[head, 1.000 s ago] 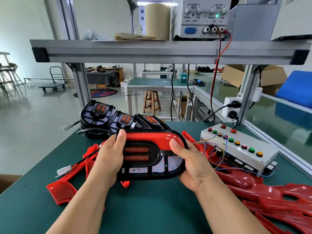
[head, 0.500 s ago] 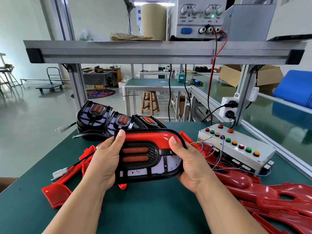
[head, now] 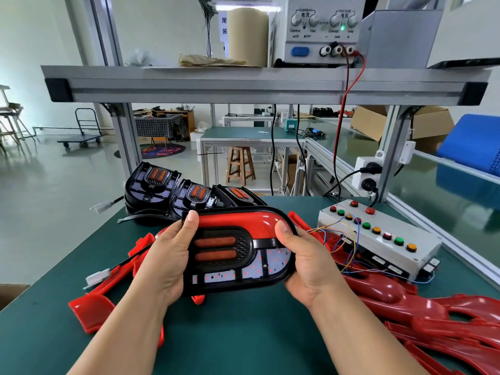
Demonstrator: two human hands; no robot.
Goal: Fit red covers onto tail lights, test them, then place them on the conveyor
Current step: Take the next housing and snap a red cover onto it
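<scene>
A black tail light [head: 232, 253] with a red cover strip along its top is held above the green table [head: 238, 342], face towards me. My left hand [head: 165, 261] grips its left end, thumb on the red strip. My right hand [head: 305, 263] grips its right end, thumb on the cover's curved corner. Small red dots glow along the light's lower panel. Loose red covers [head: 422, 315] lie heaped at the right and more red covers [head: 92, 309] at the left. Three uncovered tail lights [head: 167, 193] are stacked behind.
A white test box [head: 378, 239] with coloured buttons and loose wires sits at the right. A white connector [head: 98, 276] on a black lead lies at the left. A power supply [head: 322, 31] stands on the overhead shelf. The conveyor [head: 446, 196] runs along the right.
The tail light stays in both hands with the same grip; it sits slightly lower and nearer to me than a second ago. Nothing on the table has moved.
</scene>
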